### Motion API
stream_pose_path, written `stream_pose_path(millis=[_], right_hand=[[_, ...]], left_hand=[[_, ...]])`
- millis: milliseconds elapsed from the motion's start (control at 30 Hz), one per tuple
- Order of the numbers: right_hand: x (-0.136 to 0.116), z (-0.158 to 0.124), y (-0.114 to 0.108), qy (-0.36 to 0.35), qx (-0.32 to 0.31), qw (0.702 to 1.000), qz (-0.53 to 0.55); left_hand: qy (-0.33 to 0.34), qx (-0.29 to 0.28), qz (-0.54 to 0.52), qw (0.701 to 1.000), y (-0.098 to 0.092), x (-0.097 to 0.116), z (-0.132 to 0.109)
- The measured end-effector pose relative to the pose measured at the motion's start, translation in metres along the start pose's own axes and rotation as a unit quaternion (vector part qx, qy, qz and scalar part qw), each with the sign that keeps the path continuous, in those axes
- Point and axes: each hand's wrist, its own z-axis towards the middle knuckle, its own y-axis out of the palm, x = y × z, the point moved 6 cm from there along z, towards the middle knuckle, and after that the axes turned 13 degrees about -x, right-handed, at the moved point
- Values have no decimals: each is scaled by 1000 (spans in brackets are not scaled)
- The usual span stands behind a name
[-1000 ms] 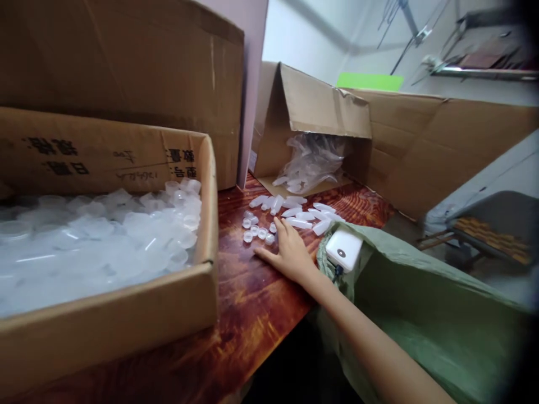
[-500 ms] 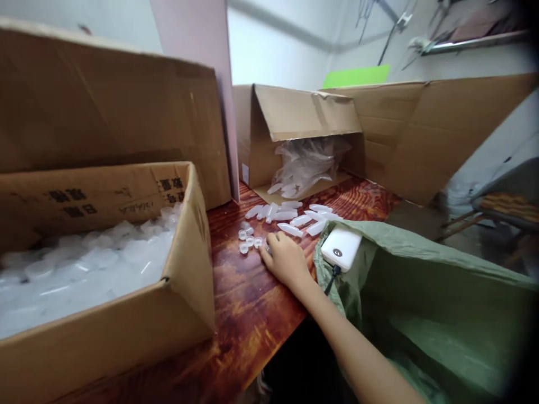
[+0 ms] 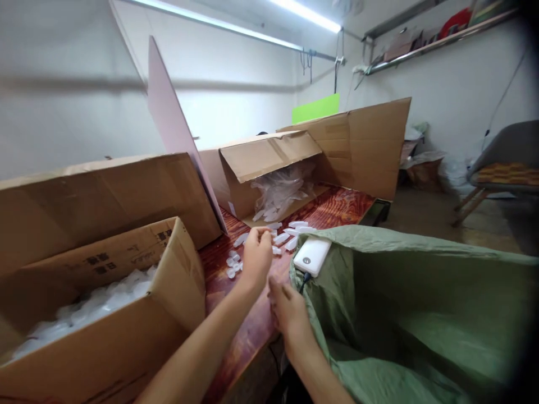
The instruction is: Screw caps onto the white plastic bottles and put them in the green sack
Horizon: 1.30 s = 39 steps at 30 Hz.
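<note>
My left hand [image 3: 256, 255] reaches over the red-brown wooden table [image 3: 337, 209] with its fingers curled together at the near end of a scatter of clear plastic tubes [image 3: 291, 235]. What those fingers hold is hidden. Small clear caps [image 3: 232, 264] lie just left of that hand. My right hand [image 3: 288, 314] is lower, at the table's front edge beside the green bag [image 3: 379, 292], fingers curled under; whatever is in them does not show.
A white power bank [image 3: 312, 255] with a cable lies on the bag's rim. An open carton [image 3: 179, 269] at left holds several clear caps [image 3: 92, 306]. A tipped carton [image 3: 269, 157] spills a plastic bag [image 3: 282, 191]. Behind stand a pink board [image 3: 168, 118] and folded cardboard [image 3: 370, 146]; a chair [image 3: 501, 163] is right.
My right hand drew back from the caps to the table's front edge. My left hand came into view and reached to the tubes. The view tilted upward.
</note>
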Motion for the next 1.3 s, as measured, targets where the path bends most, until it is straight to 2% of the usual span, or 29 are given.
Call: stream_pose_path(millis=[33,67,100,133,167,200,233,300,367,433,500,567,633,667,700,767,867,933,1033,1100,1133,1233,1267,1300], right_hand=[[12,-19,-3,40,-3,991,129],[25,-39,-3,86,-5,957,278],[35,-58,-1,129,-4,894,429],[41,-76,1,159,0,816,556],[44,-91,2,171,5,748,641],[45,-103,-1,169,14,712,681],[45,-113,-5,158,22,702,695],[45,-126,-13,125,36,728,673],[47,-137,-21,95,65,780,615],[51,-146,-25,74,88,820,561],[58,-156,-28,63,101,842,526],[65,-165,-32,61,110,861,494],[72,-175,-39,57,122,885,446],[74,-179,-42,56,123,898,419],[77,-183,-44,56,121,911,390],[81,-191,-48,65,122,935,326],[86,-203,-47,89,128,965,213],[82,-208,-45,82,122,982,122],[65,-214,-42,27,96,994,-51],[52,-217,-40,-16,60,985,-163],[47,-219,-39,-37,40,976,-212],[33,-226,-37,-96,-4,941,-325],[31,-228,-37,-105,-7,932,-348],[30,-230,-37,-106,-7,927,-360]], left_hand=[[-5,-11,34,999,5,-7,13],[-7,-25,67,997,12,-14,24],[-7,-43,102,994,22,-22,31],[-9,-66,133,989,32,-30,36],[-11,-92,166,982,43,-39,38],[-15,-117,199,973,53,-47,39],[-18,-136,229,964,61,-54,38],[-18,-151,277,949,69,-64,34],[-11,-145,309,940,70,-67,31],[4,-133,323,937,66,-66,23],[28,-130,319,938,64,-58,7],[66,-137,297,943,66,-46,-22],[124,-158,240,950,71,-30,-63],[173,-174,164,955,74,-20,-87],[204,-211,98,951,79,-12,-111],[218,-306,16,927,91,-3,-153],[179,-407,-49,894,104,-2,-191],[144,-442,-77,882,107,-7,-200],[88,-457,-107,878,108,-19,-200],[26,-473,-143,869,110,-28,-198],[-16,-491,-170,854,113,-33,-200],[-154,-556,-239,781,123,-43,-211],[-179,-566,-247,766,125,-45,-214],[-184,-568,-243,765,125,-45,-215]])
